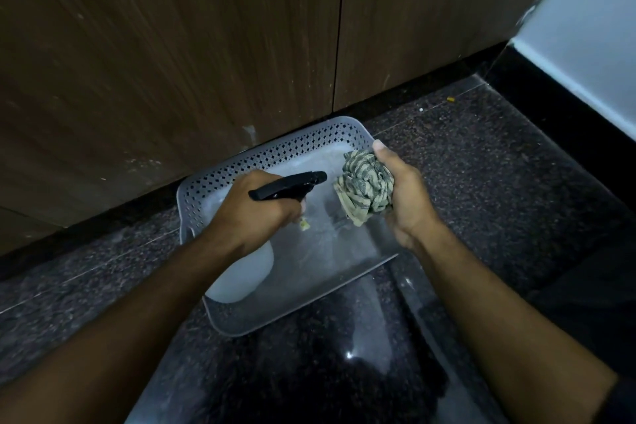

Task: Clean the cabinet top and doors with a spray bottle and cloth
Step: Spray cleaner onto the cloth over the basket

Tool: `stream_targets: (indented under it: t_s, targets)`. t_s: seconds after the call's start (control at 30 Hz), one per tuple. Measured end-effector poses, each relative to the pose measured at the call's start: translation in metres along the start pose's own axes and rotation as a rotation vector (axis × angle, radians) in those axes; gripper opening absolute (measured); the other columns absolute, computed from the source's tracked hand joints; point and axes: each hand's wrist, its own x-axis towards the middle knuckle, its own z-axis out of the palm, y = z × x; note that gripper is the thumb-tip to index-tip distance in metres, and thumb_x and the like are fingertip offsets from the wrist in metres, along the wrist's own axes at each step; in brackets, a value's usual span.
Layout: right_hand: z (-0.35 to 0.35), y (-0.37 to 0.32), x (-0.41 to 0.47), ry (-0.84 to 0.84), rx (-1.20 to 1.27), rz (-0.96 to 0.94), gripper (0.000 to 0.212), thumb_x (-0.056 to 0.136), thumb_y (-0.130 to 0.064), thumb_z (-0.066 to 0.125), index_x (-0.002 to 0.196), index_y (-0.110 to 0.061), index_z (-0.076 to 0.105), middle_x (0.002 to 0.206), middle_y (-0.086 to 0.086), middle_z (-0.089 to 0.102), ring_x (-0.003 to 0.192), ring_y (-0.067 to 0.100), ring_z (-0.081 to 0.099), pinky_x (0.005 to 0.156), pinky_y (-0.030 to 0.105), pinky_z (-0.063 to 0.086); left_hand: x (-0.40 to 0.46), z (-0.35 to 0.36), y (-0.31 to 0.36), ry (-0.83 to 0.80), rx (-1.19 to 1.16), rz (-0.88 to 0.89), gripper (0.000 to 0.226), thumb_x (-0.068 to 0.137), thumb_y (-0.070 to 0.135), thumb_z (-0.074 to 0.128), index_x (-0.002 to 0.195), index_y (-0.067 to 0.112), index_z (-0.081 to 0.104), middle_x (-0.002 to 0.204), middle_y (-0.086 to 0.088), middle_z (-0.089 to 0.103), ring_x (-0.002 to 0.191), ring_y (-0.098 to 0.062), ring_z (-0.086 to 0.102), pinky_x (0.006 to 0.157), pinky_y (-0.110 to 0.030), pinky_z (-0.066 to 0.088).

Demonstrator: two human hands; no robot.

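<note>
Left hand (256, 208) curls round the neck of the spray bottle (241, 272), black trigger head pointing right, toward the cloth; pale body hangs low over the grey tray (220, 179). Right hand (401, 196) grips a bunched green-striped cloth (366, 184) above the tray's far right corner, thumb up. Tray sits on the dark speckled floor (481, 165), its back edge close against the base of the brown cabinet doors (172, 62). Cabinet top out of view.

Risks, as I judge them:
- Nozzle faces the cloth hand at close range. A squeeze here wets the cloth or hand, and overspray lands in the tray or on polished floor: a slip hazard.
- Light is dim; whether a finger rests on the trigger cannot be told, so an accidental spray is possible.
- Loose cloth tail dangles near the nozzle and may snag.
- Doors show pale specks; a wadded cloth may smear rather than lift them.
- Lifting both items at once may nudge the tray.
</note>
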Motion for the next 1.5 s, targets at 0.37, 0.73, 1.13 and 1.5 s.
stream_targets:
  t_s: [0.37,0.73,1.13,1.5]
  targets:
    - [0.003,-0.007,0.003,0.028,-0.006,-0.046,0.045,0.092,-0.043,0.064,0.116,-0.004,0.071,0.109,0.02,0.074,0.102,0.037,0.072,0.094,0.058,0.054,-0.006,0.004,-0.006,0.05,0.017,0.038,0.016,0.064,0.015,0.059,0.049,0.012,0.054,0.049,-0.008,0.046,0.046,-0.021,0.041,0.052,-0.034,0.032]
    - [0.004,-0.005,0.001,-0.01,-0.072,-0.071,0.046,0.092,-0.045,0.064,0.12,-0.009,0.07,0.111,0.015,0.074,0.104,0.033,0.072,0.097,0.056,0.054,-0.007,0.003,-0.004,0.086,0.03,0.079,0.024,0.066,0.016,0.058,0.049,0.005,0.044,0.047,-0.011,0.035,0.044,-0.021,0.031,0.05,-0.035,0.027]
    - [0.003,0.002,-0.002,0.012,-0.115,-0.047,0.051,0.086,-0.056,0.065,0.115,-0.015,0.073,0.11,0.011,0.076,0.103,0.033,0.072,0.096,0.059,0.053,-0.015,0.006,-0.013,0.104,-0.111,0.132,0.017,0.071,0.006,0.053,0.075,0.004,0.069,0.058,0.014,0.06,0.051,0.002,0.052,0.054,-0.01,0.036]
    - [0.01,-0.011,0.001,0.079,-0.075,-0.109,0.043,0.094,-0.046,0.064,0.113,-0.008,0.072,0.105,0.014,0.076,0.098,0.032,0.074,0.091,0.055,0.057,-0.013,-0.002,-0.012,0.01,0.064,0.183,0.015,0.076,0.016,0.059,0.063,0.009,0.062,0.057,-0.012,0.053,0.052,-0.026,0.047,0.053,-0.033,0.036]
